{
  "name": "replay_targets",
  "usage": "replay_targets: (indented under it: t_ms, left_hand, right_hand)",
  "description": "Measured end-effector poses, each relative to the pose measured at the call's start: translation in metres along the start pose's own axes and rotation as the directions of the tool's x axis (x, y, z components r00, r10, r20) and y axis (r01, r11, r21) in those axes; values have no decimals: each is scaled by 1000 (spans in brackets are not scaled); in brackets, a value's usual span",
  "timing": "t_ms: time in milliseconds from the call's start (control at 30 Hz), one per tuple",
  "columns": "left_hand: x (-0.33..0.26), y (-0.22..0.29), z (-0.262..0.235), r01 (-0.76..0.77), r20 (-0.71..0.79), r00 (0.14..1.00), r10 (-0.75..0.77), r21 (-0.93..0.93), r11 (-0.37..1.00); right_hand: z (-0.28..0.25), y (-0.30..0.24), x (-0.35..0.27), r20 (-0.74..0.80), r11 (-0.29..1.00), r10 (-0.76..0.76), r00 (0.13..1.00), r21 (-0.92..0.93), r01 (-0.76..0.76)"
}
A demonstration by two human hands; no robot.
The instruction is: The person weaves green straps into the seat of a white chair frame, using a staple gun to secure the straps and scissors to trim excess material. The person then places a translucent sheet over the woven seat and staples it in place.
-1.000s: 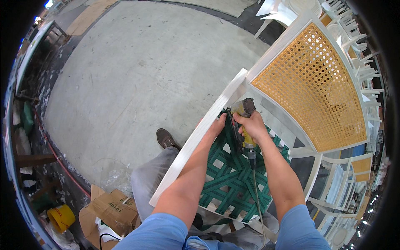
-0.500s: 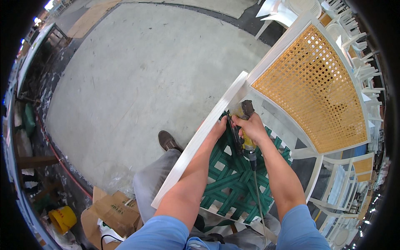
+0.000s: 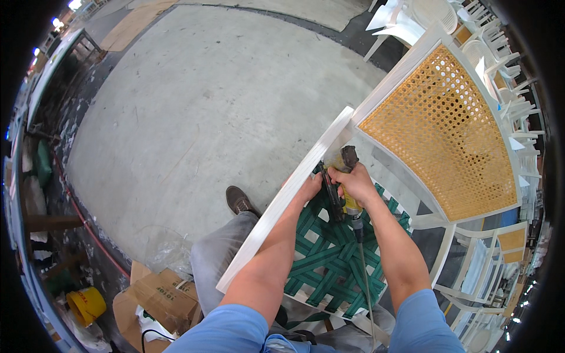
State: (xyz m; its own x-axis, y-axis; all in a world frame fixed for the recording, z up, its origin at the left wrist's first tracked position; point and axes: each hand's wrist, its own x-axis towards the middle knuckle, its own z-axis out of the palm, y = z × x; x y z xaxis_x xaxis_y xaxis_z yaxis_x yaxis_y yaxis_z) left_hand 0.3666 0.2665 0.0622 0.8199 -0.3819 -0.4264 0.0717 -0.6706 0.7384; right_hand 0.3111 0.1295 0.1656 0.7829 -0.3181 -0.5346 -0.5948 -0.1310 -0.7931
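Observation:
A yellow-and-black pneumatic staple gun (image 3: pixel 351 203) is gripped in my right hand (image 3: pixel 358 183), its long black magazine pointing down over the green webbing. A grey air hose (image 3: pixel 365 276) runs from its fitting toward my lap. Close beside the tool, my left hand (image 3: pixel 310 187) is closed on the green webbing strap at the seat's edge; some of its fingers are hidden behind the white armrest (image 3: pixel 288 197). The woven green webbing seat (image 3: pixel 335 259) belongs to a whitewashed wooden chair, tilted before me, with a cane backrest (image 3: pixel 444 138) at the right.
My leg and a brown shoe (image 3: pixel 240 201) are left of the chair. An opened cardboard box (image 3: pixel 162 300) and a yellow bucket (image 3: pixel 86 306) sit at lower left. A red hose (image 3: pixel 88 223) crosses the floor there. More white chair frames (image 3: pixel 485 265) stand on the right.
The view has shifted slightly, so the chair sits a little lower in the picture. Both hands keep nearly the same place on the strap and the staple gun.

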Motion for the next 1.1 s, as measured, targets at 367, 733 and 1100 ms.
replay_targets:
  t_ms: [367, 733, 1100]
  left_hand:
    - [-2, -1, -3, -21, -29, 999, 22, 36, 999]
    - [-9, 1, -15, 8, -45, 999, -6, 45, 999]
    - [-17, 7, -33, 36, -120, 992, -23, 104, 994]
  right_hand:
    - [-2, 1, 0, 13, 996, 3, 1000, -84, -2]
    - [1, 4, 2, -27, 988, -40, 999, -149, 35]
    - [-77, -52, -201, -148, 956, -88, 985, 265, 126]
